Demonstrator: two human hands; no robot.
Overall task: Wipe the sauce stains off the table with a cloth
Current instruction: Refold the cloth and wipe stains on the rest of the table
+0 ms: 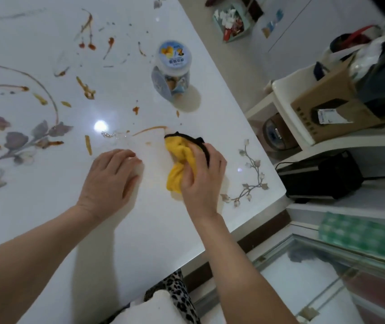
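A white glossy table [140, 230] with printed flower patterns fills the left of the view. Orange-brown sauce stains [86, 88] are smeared and spattered across its far half, and one curved streak [149, 129] lies just beyond the cloth. My right hand [200, 174] presses a bunched yellow cloth [178, 160] with a black edge onto the table near the right edge. My left hand [111, 176] rests flat on the table beside it, fingers apart, holding nothing.
A plastic jar [172, 71] with a pale blue lid stands behind the cloth near the table's right edge. Off the table to the right are white shelves with a cardboard box [327, 113] and a black device [320, 176].
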